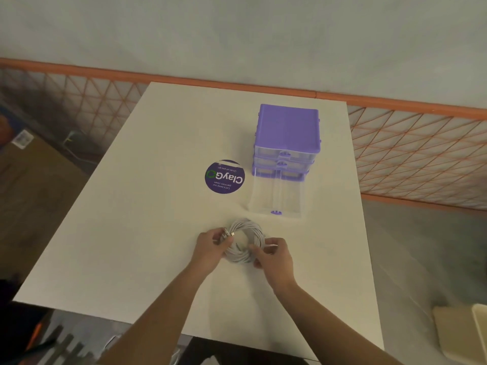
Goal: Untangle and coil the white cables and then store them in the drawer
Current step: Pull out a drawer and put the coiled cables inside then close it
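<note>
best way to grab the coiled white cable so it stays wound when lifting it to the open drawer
Grip the coiled white cable across its ring, pinching the bundled strands on opposite sides, left and right, as the left hand and right hand do. It lies flat, and its loose plug ends sit at the left, so probably cover those.

At centre bottom of the frame I see my hands holding the coiled white cable (246,242) on the tabletop (147,233). My left hand (209,250) pinches the coil's left side, where the plug ends sit; my right hand (274,256) grips its lower right side. Just above and right of the coil, the bottom drawer (276,198) of the purple drawer unit (288,127) stands pulled out. A round purple sticker (224,176) lies left of the unit.
</note>
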`<state>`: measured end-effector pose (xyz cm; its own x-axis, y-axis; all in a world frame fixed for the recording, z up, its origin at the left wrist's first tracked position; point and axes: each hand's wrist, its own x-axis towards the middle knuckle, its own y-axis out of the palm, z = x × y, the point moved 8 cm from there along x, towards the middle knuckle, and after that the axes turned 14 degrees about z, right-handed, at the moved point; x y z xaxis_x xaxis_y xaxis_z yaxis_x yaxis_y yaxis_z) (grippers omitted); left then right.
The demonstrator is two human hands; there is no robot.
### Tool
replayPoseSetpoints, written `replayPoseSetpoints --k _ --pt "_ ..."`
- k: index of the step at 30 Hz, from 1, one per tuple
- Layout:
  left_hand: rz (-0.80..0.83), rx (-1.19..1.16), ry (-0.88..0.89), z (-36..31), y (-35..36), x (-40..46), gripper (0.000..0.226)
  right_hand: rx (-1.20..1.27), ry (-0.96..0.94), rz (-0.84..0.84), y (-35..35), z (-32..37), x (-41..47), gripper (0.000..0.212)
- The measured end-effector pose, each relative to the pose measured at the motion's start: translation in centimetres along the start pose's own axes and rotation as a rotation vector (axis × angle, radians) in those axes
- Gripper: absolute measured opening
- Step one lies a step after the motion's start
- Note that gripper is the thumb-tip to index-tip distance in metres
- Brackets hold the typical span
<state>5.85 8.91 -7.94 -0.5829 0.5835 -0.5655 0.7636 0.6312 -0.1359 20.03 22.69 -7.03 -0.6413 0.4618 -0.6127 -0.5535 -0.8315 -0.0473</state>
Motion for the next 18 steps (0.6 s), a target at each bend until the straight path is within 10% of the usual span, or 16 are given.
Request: replayPoseSetpoints --k 9,18 --pt "0.033 -0.259 0.052 -5.4 0.7 -1.1 0.032 -0.002 -0.21 -0.094 -2.6 5.7 -1.2 0.026" --pt "0.052 0.152 0.15 -13.2 3.5 5.6 0.064 -0.209 -0.078 -0.224 -8.6 11.7 4.9 0.033"
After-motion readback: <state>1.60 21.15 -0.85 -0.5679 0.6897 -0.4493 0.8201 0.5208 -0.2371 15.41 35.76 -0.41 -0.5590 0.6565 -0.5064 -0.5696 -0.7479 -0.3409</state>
